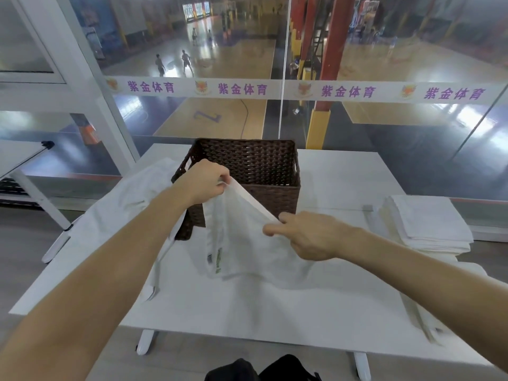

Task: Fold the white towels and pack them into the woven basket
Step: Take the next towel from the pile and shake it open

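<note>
While the woven basket (248,171) waits behind, the left hand (204,180) and right hand (308,235) each pinch a white towel (247,243) edge. Both lift it taut, seemingly readying a fold.

Basket (247,163): lower front wall is covered by the held-up towel (242,243), the near left corner by the left forearm; basket floor not visible. Left hand (204,178) seen from the back only; palm side and the hem inside its pinch are hidden. Right hand (310,235): lower fingers curl out of sight under it. Towel label (218,259): print too blurred to read. Folded stack (428,224) on the surface (343,174): layer count cannot be told. Dark object (261,369) is cut off by the bottom edge, kind unclear. Both forearms run out of the picture.
</note>
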{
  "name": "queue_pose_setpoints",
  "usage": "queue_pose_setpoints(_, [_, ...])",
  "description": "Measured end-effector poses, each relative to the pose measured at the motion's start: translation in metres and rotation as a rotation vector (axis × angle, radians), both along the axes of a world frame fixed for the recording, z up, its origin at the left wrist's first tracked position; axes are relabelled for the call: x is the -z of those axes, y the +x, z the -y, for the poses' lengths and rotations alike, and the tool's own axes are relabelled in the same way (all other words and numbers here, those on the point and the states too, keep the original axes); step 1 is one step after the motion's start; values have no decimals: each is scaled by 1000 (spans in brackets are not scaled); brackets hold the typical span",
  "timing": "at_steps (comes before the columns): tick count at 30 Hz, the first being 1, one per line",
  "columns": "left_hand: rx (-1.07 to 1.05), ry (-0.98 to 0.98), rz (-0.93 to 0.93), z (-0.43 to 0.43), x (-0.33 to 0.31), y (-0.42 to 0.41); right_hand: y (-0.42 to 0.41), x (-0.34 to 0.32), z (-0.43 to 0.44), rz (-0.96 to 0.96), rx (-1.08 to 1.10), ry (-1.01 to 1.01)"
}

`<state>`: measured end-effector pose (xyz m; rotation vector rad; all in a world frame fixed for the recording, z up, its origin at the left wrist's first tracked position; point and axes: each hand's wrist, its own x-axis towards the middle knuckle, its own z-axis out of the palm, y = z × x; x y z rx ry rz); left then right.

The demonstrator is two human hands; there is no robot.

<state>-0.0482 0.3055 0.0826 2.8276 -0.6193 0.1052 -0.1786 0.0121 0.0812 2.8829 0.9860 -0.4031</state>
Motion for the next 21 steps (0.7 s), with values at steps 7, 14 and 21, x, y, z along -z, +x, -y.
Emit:
queue_pose_setpoints(7, [61, -124, 44, 15, -15, -2, 1, -5, -2, 100, -298, -142])
queue_pose_setpoints(14, [73, -176, -27, 14, -28, 5, 22, -19, 3, 566, -789, -171])
queue_pose_setpoints(21, [138, -247, -39, 26, -42, -11, 44, -25, -10, 656, -522, 107])
